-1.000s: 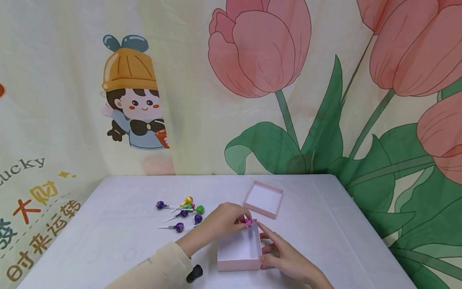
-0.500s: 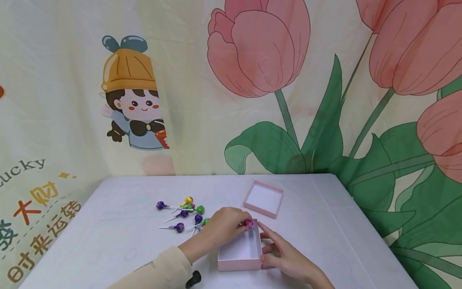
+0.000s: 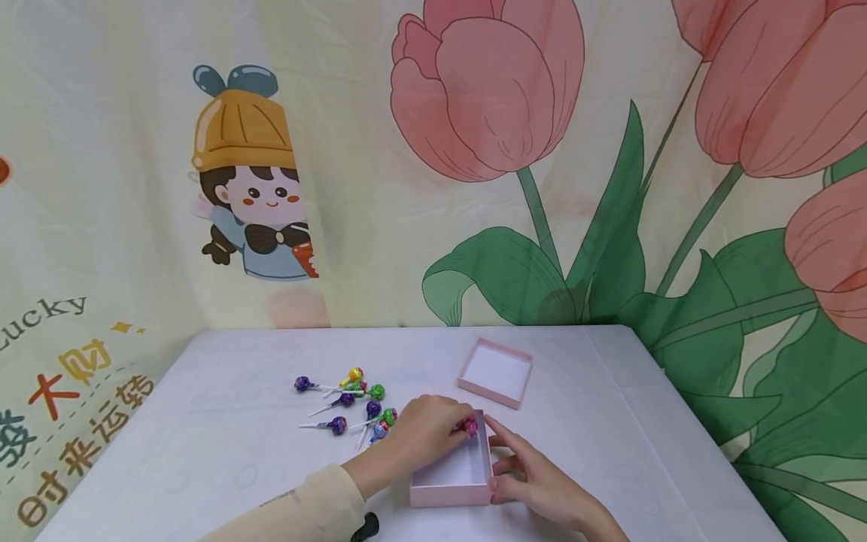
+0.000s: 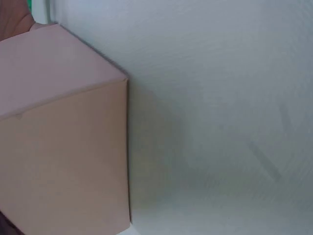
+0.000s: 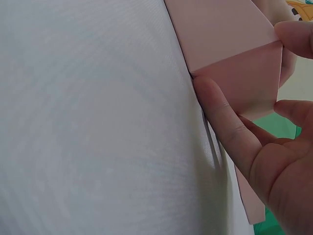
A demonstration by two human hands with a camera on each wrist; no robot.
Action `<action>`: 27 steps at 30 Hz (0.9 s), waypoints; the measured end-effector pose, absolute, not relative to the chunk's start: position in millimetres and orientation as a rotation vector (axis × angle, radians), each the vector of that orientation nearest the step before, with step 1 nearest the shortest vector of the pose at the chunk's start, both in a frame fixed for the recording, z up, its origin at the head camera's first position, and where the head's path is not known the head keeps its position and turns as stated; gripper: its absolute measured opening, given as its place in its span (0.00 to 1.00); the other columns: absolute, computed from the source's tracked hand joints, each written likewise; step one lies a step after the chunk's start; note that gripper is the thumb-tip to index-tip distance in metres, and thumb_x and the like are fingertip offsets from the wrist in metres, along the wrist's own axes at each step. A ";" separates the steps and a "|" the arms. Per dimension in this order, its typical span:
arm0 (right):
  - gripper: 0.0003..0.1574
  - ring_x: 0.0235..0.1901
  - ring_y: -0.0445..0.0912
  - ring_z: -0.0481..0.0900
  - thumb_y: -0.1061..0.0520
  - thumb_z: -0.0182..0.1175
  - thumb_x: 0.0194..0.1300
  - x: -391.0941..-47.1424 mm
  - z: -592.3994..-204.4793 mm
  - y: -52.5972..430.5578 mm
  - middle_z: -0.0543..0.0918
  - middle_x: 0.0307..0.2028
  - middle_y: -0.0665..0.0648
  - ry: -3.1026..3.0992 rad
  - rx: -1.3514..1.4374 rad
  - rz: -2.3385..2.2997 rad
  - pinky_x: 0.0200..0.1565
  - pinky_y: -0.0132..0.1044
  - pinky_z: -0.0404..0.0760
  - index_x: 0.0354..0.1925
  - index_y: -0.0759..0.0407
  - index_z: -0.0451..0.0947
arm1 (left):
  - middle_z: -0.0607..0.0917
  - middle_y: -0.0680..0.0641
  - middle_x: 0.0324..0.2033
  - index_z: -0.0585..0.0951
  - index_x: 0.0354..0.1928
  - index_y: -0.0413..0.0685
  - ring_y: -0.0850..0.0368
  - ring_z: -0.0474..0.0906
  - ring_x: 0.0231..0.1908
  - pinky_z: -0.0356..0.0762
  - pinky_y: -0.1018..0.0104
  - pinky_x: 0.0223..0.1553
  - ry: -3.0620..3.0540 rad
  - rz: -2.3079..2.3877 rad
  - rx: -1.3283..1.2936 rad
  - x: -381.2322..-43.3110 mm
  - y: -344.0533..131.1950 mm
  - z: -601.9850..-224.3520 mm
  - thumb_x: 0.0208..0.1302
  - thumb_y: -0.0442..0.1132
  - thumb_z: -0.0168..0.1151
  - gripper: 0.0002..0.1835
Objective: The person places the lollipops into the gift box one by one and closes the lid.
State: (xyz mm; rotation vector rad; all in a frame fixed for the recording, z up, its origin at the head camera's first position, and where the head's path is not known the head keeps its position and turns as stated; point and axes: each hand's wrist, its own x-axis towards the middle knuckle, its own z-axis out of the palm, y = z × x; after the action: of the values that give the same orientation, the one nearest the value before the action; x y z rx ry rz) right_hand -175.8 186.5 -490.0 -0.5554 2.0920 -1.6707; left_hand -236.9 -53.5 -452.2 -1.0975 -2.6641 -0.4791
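Observation:
My left hand (image 3: pixel 430 430) reaches over the open pink box (image 3: pixel 450 495) and pinches a pink-wrapped lollipop (image 3: pixel 470 427) near the back right corner. Its stick is hidden by the hand. On the box's right side, my right hand (image 3: pixel 535 478) rests its fingertips against the outer wall, index finger toward the back corner and thumb toward the front one. The right wrist view has these fingers (image 5: pixel 230 122) touching the box (image 5: pixel 234 39) along its wall and corner. In the left wrist view the outer walls of the box (image 4: pixel 68 161) fill the left part.
Left of the box lie several lollipops with white sticks, among them a purple one (image 3: pixel 337 426), a yellow one (image 3: pixel 355 374) and a green one (image 3: pixel 376 391). The shallow pink lid (image 3: pixel 496 373) lies behind the box on the white table (image 3: pixel 596 421). A printed curtain (image 3: pixel 366 188) hangs behind.
My left hand has come slightly down and toward me with the pink lollipop, lower into the box's back right corner. My right hand and the box stay in place.

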 end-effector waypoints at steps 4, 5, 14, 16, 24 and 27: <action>0.55 0.58 0.55 0.78 0.56 0.66 0.74 -176.4 -489.7 185.6 0.61 0.76 0.69 2.099 -0.552 -1.661 0.50 0.38 0.87 0.86 0.42 0.47 | 0.91 0.59 0.34 0.90 0.49 0.56 0.72 0.79 0.29 0.78 0.72 0.34 -2.682 -0.458 -1.075 -236.2 -52.2 -457.3 0.66 0.42 0.76 0.10; 0.55 0.58 0.54 0.79 0.56 0.66 0.74 -176.7 -489.4 185.2 0.61 0.76 0.69 2.102 -0.546 -1.658 0.50 0.38 0.87 0.86 0.42 0.47 | 0.91 0.59 0.34 0.90 0.49 0.56 0.72 0.79 0.29 0.78 0.72 0.33 -2.679 -0.454 -1.073 -236.1 -51.9 -458.5 0.65 0.42 0.76 0.11; 0.55 0.57 0.53 0.79 0.55 0.65 0.75 -177.7 -489.4 184.2 0.61 0.76 0.69 2.120 -0.528 -1.640 0.51 0.36 0.86 0.86 0.41 0.46 | 0.92 0.57 0.32 0.91 0.44 0.54 0.69 0.79 0.28 0.78 0.69 0.32 -2.673 -0.463 -1.018 -235.2 -48.9 -466.3 0.64 0.41 0.78 0.08; 0.54 0.56 0.53 0.79 0.56 0.64 0.75 -177.8 -489.6 183.9 0.61 0.76 0.69 2.120 -0.530 -1.641 0.51 0.36 0.87 0.86 0.42 0.47 | 0.91 0.57 0.32 0.91 0.44 0.53 0.69 0.79 0.28 0.78 0.68 0.32 -2.679 -0.459 -1.009 -235.3 -48.1 -467.3 0.63 0.41 0.78 0.09; 0.54 0.56 0.54 0.79 0.56 0.64 0.74 -176.9 -490.2 184.9 0.61 0.76 0.68 2.114 -0.527 -1.643 0.51 0.37 0.87 0.86 0.40 0.47 | 0.89 0.59 0.29 0.90 0.41 0.53 0.69 0.74 0.26 0.76 0.70 0.32 -2.712 -0.465 -1.013 -236.5 -46.7 -470.5 0.64 0.40 0.78 0.07; 0.54 0.56 0.54 0.79 0.56 0.64 0.74 -176.9 -489.4 184.6 0.61 0.76 0.68 2.118 -0.520 -1.637 0.51 0.37 0.87 0.86 0.40 0.47 | 0.89 0.59 0.29 0.89 0.41 0.53 0.69 0.74 0.27 0.76 0.70 0.33 -2.720 -0.484 -1.024 -236.0 -46.5 -470.1 0.63 0.38 0.78 0.07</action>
State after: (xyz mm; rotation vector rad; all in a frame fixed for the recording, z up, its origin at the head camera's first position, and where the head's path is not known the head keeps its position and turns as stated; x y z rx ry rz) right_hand -176.9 184.6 -489.4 -0.5195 2.1177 -1.6368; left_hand -236.0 -46.5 -470.1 -1.0242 -2.7202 -0.4845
